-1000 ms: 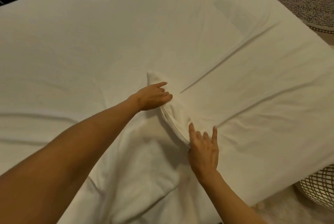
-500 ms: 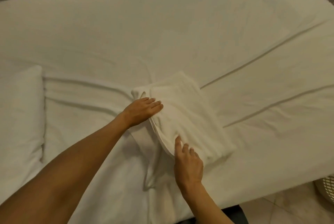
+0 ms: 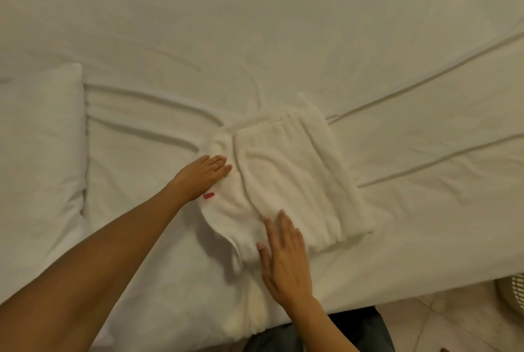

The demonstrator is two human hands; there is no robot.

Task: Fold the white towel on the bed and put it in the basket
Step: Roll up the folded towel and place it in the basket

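Note:
The white towel lies folded into a thick rectangle on the bed, near the front edge. A lower layer sticks out on its left side, with a small red tag showing. My left hand rests flat, fingers together, on that left flap. My right hand lies flat with fingers spread on the towel's near corner. Neither hand grips the cloth. A wicker basket shows only as a rim at the right edge, on the floor.
A white pillow lies at the left of the bed. The sheet has long creases running right from the towel. Tiled floor and my dark trousers show at the bottom right.
The upper half of the towel has been laid over to the right and flattened. Both hands went from pinching the fold to lying flat on it. The view has shifted left.

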